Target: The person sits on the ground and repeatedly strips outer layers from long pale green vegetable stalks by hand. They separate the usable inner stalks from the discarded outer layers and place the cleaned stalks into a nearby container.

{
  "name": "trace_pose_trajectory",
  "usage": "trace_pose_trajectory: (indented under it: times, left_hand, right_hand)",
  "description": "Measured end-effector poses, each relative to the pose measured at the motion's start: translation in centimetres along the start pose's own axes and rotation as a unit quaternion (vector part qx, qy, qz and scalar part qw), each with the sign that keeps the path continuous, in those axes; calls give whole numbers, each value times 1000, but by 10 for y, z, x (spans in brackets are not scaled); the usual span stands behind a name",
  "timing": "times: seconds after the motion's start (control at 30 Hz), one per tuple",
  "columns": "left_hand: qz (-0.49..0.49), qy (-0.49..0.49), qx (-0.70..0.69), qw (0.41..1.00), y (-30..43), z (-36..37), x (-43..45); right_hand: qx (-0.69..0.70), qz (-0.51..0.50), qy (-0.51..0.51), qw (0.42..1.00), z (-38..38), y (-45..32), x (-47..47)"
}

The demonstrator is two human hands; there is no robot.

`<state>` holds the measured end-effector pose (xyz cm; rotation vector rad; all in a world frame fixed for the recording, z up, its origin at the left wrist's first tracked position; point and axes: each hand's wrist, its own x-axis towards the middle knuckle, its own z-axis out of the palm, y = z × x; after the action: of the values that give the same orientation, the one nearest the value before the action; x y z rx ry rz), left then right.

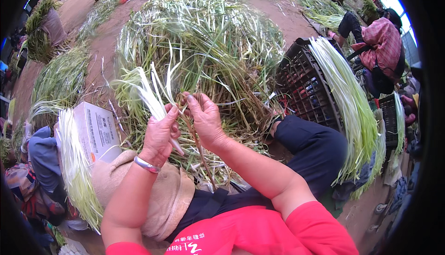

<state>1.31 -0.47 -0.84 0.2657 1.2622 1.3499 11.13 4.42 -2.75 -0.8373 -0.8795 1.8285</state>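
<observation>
In my left hand [160, 133] is a small bunch of pale blanched leafy stalks [144, 93], white at the lower end and yellow-green at the tips. My right hand [205, 117] is close beside it, thumb and fingers pinching a thin brownish stalk [196, 144] that hangs down towards my lap. The fingertips of both hands almost meet. Just beyond them lies a large heap of long green and white leaves [208, 46]. A beige towel [139, 192] covers my thigh on the left.
On the right, long pale stalks [347, 109] drape over a black plastic crate [309, 84]. More stalks [74, 164] hang beside a cardboard box [99, 130] on the left. A person in a pink checked shirt [380, 43] sits at the upper right; another person's leg [45, 157] shows at left.
</observation>
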Motion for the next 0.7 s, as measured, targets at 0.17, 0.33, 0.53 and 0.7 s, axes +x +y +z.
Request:
trace_pose_trajectory:
  times: [0.17, 0.33, 0.53, 0.7]
  left_hand:
    - [86, -3, -169, 982, 30, -25, 14]
    - [184, -70, -367, 909, 100, -98, 22]
    - [226, -78, -357, 903, 133, -123, 14]
    - [223, -47, -80, 970, 69, -51, 16]
  right_hand:
    - [81, -78, -154, 982, -6, -12, -25]
    - [-439, -98, -173, 876, -89, 25, -48]
    - [-309, 370, -138, 865, -181, 41, -41]
    - [-839, 143, -374, 369, -134, -26, -6]
